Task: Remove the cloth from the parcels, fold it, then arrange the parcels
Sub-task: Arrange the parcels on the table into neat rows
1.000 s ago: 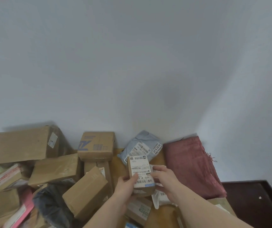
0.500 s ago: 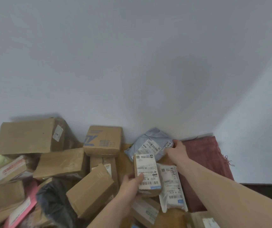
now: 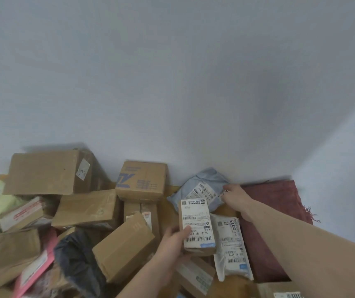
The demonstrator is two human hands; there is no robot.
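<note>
Evidently the arranging step: cloth (image 3: 275,222) is lying folded at the tabletop's right edge, against the wall, clear of the parcels. Boxes (image 3: 86,209) are crowding the left. Right hand (image 3: 233,195) is touching the grey mailer (image 3: 200,190) at the back edge; whether its fingers are gripping is hidden. Left hand (image 3: 172,244) is gripping a labelled box (image 3: 197,226), needing a free spot. Near edge is cut off.
</note>
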